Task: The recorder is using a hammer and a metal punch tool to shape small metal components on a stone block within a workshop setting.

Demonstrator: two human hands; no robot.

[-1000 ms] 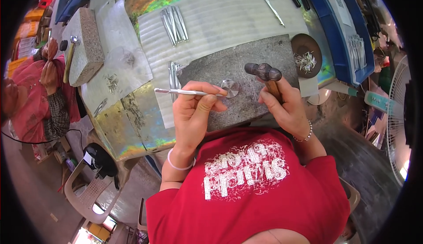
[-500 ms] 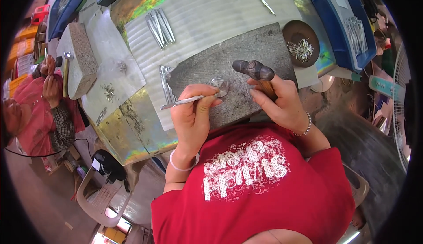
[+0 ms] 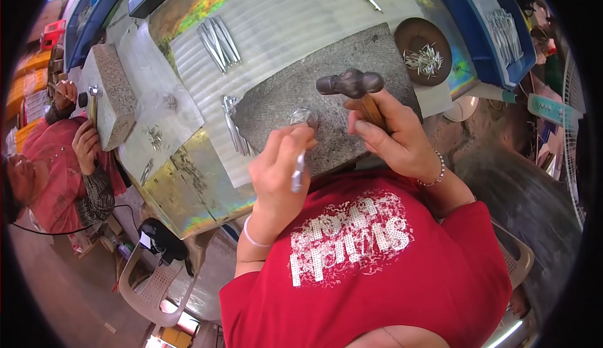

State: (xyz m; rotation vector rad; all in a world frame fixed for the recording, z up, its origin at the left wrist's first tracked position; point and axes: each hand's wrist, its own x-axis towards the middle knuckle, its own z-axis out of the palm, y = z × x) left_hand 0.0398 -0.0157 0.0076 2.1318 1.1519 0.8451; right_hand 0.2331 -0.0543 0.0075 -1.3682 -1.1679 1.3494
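Observation:
My left hand [image 3: 279, 163] is closed around a slim silver metal piece [image 3: 298, 173], whose end points down toward my shirt; its other end is hidden by my fingers. Just past those fingertips, a small round metal block [image 3: 304, 117] sits on the grey stone slab [image 3: 352, 53]. In my right hand [image 3: 396, 131] is a hammer [image 3: 352, 84], gripped by its wooden handle close under the dark head. The hammer is held above the slab's right part. Beside the slab's left edge lie several similar silver pieces [image 3: 233, 128].
More silver pieces [image 3: 218, 43] lie on the white foam sheet [image 3: 282, 27]. A brown bowl [image 3: 414, 31] holds small metal pins [image 3: 424, 61]. A blue bin [image 3: 468, 31] stands at right. Across the table's left side, a co-worker [image 3: 59, 166] sits by a granite block [image 3: 116, 97].
My left hand has turned, swinging the silver piece from pointing left to pointing toward me. The hammer has moved slightly left and up in the picture. The co-worker's hands have moved apart.

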